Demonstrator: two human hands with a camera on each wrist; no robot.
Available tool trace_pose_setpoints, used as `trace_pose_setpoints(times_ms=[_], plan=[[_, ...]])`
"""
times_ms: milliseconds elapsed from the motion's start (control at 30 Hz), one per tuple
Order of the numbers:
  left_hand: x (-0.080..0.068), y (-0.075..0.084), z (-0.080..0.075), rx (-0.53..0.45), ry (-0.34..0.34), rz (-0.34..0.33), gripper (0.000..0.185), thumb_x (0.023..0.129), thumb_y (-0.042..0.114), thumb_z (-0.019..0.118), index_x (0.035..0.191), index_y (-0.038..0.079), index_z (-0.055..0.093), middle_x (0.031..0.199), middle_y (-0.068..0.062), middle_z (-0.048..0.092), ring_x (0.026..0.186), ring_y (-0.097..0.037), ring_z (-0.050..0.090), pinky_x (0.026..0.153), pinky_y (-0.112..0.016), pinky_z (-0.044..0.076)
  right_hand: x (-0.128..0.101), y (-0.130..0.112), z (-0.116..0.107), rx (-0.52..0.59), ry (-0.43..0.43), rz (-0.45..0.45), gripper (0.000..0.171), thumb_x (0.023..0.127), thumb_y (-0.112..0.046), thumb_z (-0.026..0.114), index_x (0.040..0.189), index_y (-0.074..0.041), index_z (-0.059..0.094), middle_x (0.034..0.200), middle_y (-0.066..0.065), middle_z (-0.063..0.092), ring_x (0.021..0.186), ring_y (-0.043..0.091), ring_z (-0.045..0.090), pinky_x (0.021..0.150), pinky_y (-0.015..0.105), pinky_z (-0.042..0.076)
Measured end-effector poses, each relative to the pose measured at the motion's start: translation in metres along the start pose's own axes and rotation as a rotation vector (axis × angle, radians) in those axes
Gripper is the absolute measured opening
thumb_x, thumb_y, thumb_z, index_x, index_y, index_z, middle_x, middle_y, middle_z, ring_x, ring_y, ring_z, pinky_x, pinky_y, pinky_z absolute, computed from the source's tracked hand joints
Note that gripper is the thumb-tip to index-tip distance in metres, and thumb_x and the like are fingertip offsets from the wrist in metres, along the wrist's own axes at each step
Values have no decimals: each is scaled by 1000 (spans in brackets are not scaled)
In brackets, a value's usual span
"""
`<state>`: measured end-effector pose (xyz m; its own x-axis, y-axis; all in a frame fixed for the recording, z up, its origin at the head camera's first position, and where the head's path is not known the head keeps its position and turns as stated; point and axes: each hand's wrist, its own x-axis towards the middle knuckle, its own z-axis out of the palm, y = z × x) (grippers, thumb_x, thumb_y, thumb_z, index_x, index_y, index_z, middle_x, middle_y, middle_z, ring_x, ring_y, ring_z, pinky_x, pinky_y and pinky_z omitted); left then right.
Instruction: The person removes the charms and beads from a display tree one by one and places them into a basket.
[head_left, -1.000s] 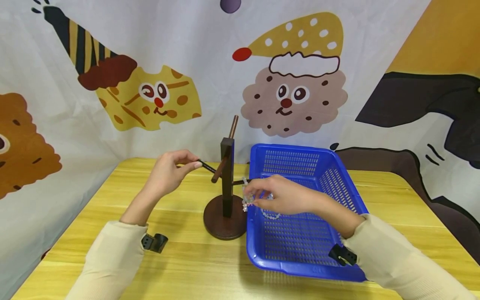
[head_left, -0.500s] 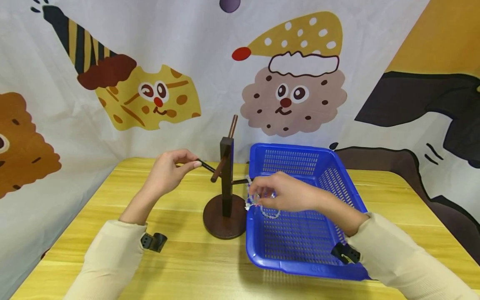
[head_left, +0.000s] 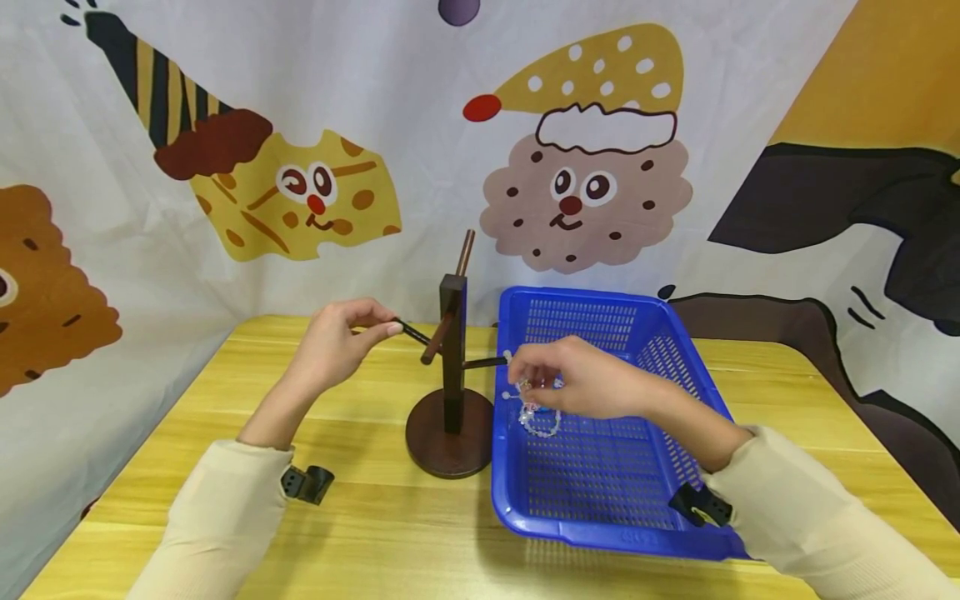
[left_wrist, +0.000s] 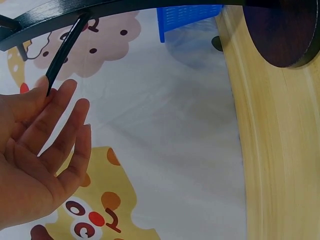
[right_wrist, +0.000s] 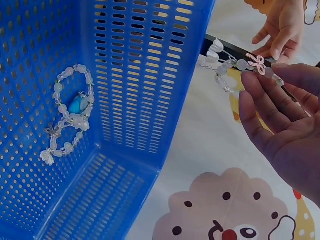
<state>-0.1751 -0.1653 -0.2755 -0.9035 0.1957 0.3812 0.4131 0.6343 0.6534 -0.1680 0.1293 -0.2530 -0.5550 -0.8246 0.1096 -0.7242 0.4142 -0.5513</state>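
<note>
The left hand [head_left: 333, 346] pinches a peg [head_left: 415, 334] at the stand's [head_left: 452, 400] 9 o'clock; the right hand [head_left: 581, 385] pinches a bead bracelet [right_wrist: 235, 70] over the blue basket [head_left: 645, 517].

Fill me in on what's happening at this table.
A person's left hand pinches a peg of the dark wooden stand. The right hand holds a clear beaded bracelet at the tip of another peg, beside the blue basket. A second beaded bracelet lies on the basket's floor.

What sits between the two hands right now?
The dark wooden stand, seen in the head view: left hand pinches one peg, right hand holds a bead bracelet beside another.
</note>
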Motion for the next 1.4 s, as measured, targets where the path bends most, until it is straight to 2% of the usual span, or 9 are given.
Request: trace_pose_setpoints(times_ms=[200,433,633,867,1067,1400], plan=[[0,1,0,-8,-6,-9,14,87,15,62,88,3,68,89,-10,67,89,-29,62,74,-44,46,-4,2,-4,11,14,-16,18,83,3,62,98,-6,59,80,-1,63,72,9,58,66,26,49],[1,0,0,-6,-14,-14,13,88,14,62,88,2,67,88,-10,67,90,-29,62,74,-44,46,-9,3,-8,12,29,38,17,84,3,60,98,-5,60,78,0,62,71,11,58,63,25,49],[1,0,1,-9,-10,-10,14,88,15,62,88,2,68,89,-11,67,90,-29,61,74,-45,46,-15,8,-11,11,43,69,18,84,3,61,99,-6,61,81,0,64,71,9,59,65,25,49],[1,-1,1,3,-15,-10,13,88,14,62,89,3,67,89,-10,67,91,-29,62,74,-44,46,-21,14,-15,-20,81,54,20,83,5,60,98,-7,61,80,-2,63,71,9,59,66,26,49],[1,-2,1,4,-14,-3,13,88,14,62,89,2,67,89,-11,67,90,-29,61,74,-45,46,-28,19,-19,-33,103,100,22,83,5,61,98,-10,61,81,-7,62,74,13,60,69,28,50],[0,-1,1,-3,-3,4,13,88,14,62,87,2,67,88,-11,67,89,-29,62,73,-44,46,-39,36,-23,-22,141,126,21,83,6,59,99,-8,61,83,-4,63,74,14,61,68,30,49]])
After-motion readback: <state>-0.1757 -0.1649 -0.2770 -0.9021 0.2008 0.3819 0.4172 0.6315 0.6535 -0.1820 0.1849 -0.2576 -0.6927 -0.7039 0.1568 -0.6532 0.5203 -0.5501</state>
